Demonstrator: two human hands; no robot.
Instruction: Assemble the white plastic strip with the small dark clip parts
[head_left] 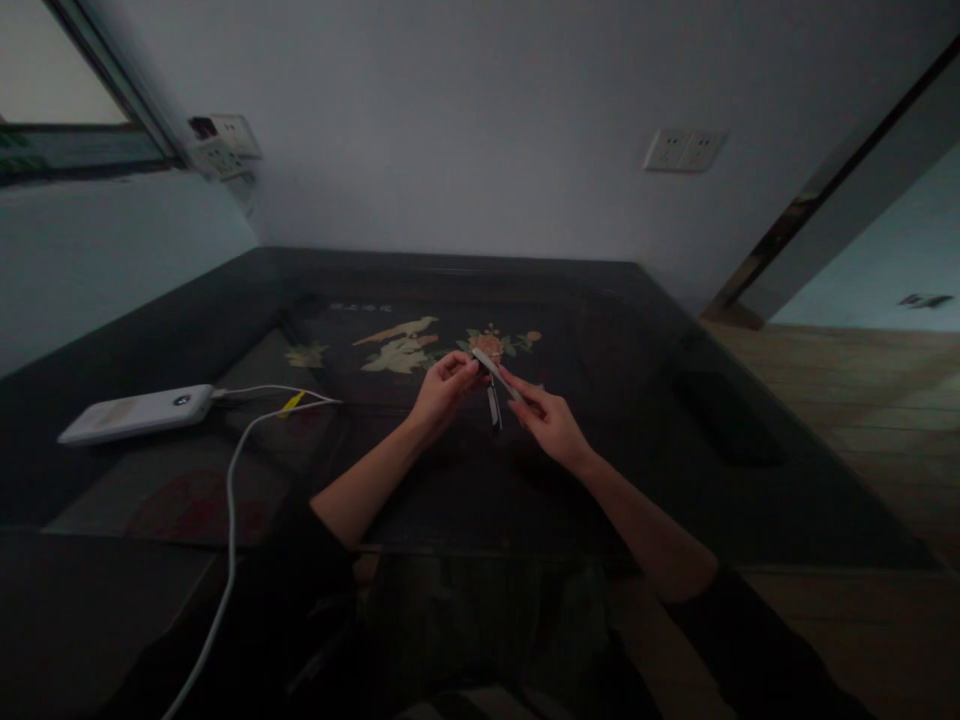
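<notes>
Head view, light: dim room, detail on small things poor.
Left hand: fingers curled, tips pinched on the upper end of a small pale strip, over the middle of the table.
Right hand: fingers narrow, holding the lower end of the same strip between thumb and forefinger; the strip runs slantwise between the two hands.
Hanging piece: a second short pale bit points downward just under the strip, between the hands; whether it is joined to the strip I cannot tell.
Table: dark, glossy top with an inlaid picture of birds and flowers just beyond the hands.
Power bank: white, flat, lying on the table's left part, well apart from the hands.
Cable: white, plugged into the power bank's right end, looping across the table and down toward the person; a yellow tag sits on it near the plug.
Wall sockets: pale double plate on the far wall, right of centre.
Sleeves: dark, pushed up both forearms.
</notes>
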